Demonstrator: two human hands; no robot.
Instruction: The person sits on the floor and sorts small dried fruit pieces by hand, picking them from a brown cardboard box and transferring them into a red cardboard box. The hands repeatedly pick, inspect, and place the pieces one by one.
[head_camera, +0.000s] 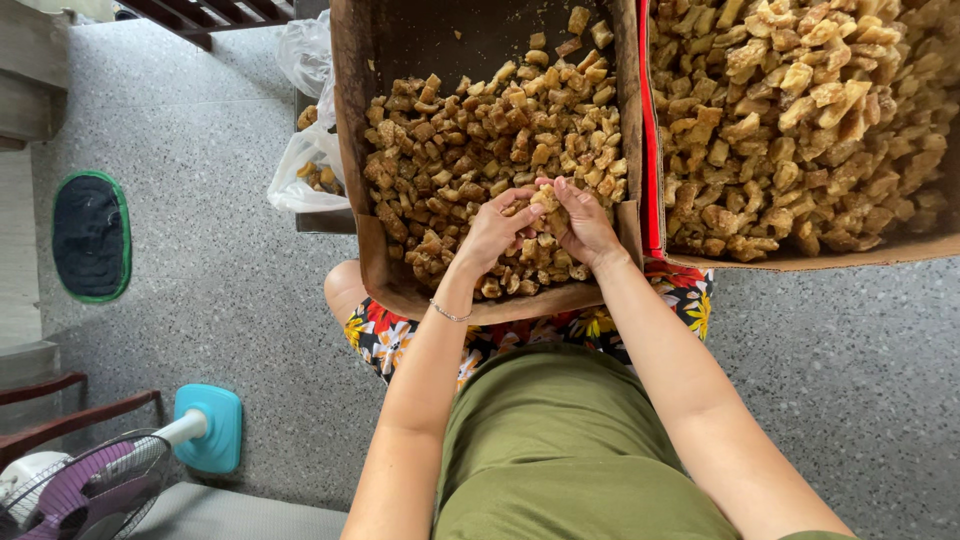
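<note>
both hands meet over near part of cardboard box (375, 150) on lap: left hand (492, 232) and right hand (582, 222) pinch 1 brown chunk (545, 197) together. risk: box tilted toward knees, near wall sagging, chunks could spill to floor (220, 290); pinched chunk may crumble.

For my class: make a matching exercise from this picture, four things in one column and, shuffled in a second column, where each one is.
Things
1. left hand
2. floor fan
3. dark oval mat
4. clear plastic bag

Places
A. on the floor at the far left, green-edged
B. bottom left corner, on a teal base
C. in the cardboard box on the lap, on the brown chunks
D. just left of that box, holding a few chunks

Pairs: 1-C, 2-B, 3-A, 4-D
</note>
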